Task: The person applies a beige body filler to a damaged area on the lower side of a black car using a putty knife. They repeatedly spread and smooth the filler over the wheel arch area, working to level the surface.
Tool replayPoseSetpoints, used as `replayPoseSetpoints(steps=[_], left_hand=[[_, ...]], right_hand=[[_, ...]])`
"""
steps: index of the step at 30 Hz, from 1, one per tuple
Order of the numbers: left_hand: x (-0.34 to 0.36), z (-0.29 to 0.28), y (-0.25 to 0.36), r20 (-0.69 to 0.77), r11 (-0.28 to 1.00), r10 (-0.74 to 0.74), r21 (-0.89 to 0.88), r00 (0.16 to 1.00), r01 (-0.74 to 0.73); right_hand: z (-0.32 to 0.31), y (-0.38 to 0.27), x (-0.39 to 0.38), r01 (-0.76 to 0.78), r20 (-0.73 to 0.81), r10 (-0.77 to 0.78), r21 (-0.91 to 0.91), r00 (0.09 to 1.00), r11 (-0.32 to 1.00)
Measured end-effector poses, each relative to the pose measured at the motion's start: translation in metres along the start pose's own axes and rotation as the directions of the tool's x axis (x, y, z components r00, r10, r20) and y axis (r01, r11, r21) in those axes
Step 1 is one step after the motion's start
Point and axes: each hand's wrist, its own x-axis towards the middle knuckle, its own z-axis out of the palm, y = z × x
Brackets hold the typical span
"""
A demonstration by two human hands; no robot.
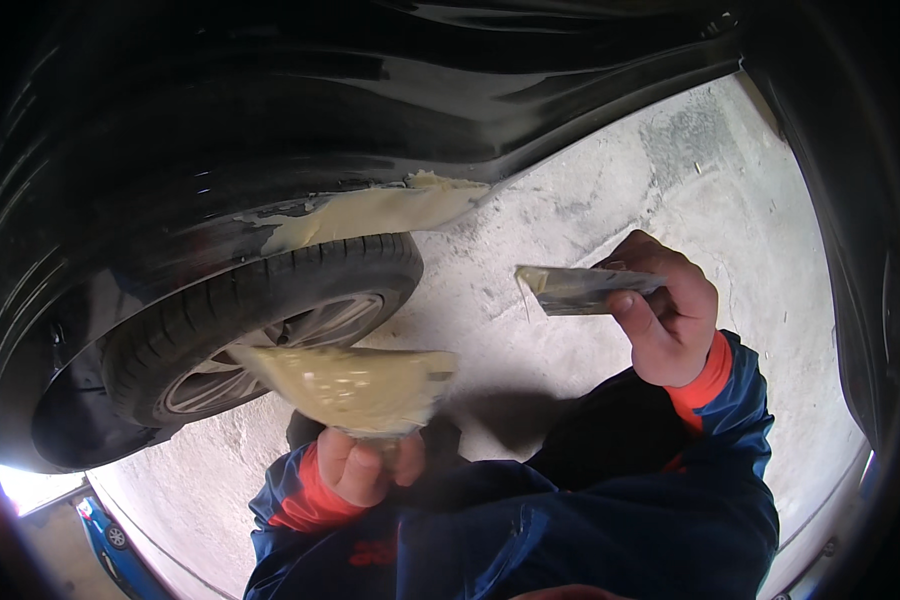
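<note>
My left hand (370, 470) grips the lower edge of a flat spreader plate (435, 378) whose face is coated with cream-coloured filler paste (345, 382). Motion blurs its outline a little. On the right, my right hand (675, 315) pinches a thin metal scraper (590, 290) between thumb and fingers. A little paste clings to the scraper's left end. The two tools are apart. Ahead of them, a layer of the same cream-coloured filler (380, 212) lies on the black car fender (270, 130), along the wheel arch edge. Neither tool touches it.
Below the filled arch edge stands the tyre (270, 280) with a spoked silver rim (340, 318). A dark panel (850, 200) rises at the far right. Pale, stained concrete floor (670, 150) lies under me. A blue car (110, 545) shows at the lower left.
</note>
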Motion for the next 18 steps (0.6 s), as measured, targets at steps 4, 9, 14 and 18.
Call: replayPoseSetpoints(steps=[4, 9, 14, 18], left_hand=[[0.004, -0.003, 0.0, 0.199, 0.987, -0.131, -0.062, 0.971, 0.145], [0.012, -0.007, -0.001, 0.346, 0.97, -0.2, -0.062, 0.917, 0.235], [0.021, -0.005, -0.011, 0.445, 0.981, -0.064, -0.137, 0.893, 0.138], [0.019, -0.006, -0.007, 0.442, 0.976, -0.135, -0.096, 0.887, 0.196]], right_hand=[[0.007, -0.002, -0.002, 0.03, -0.057, -0.029, 0.03, 0.998, 0.999], [0.01, -0.005, 0.0, 0.118, -0.063, -0.115, 0.044, 0.991, 0.992], [0.009, -0.011, 0.002, 0.126, -0.028, -0.125, 0.029, 0.992, 0.992], [0.009, -0.011, 0.005, 0.14, -0.013, -0.14, 0.0, 0.99, 0.99]])
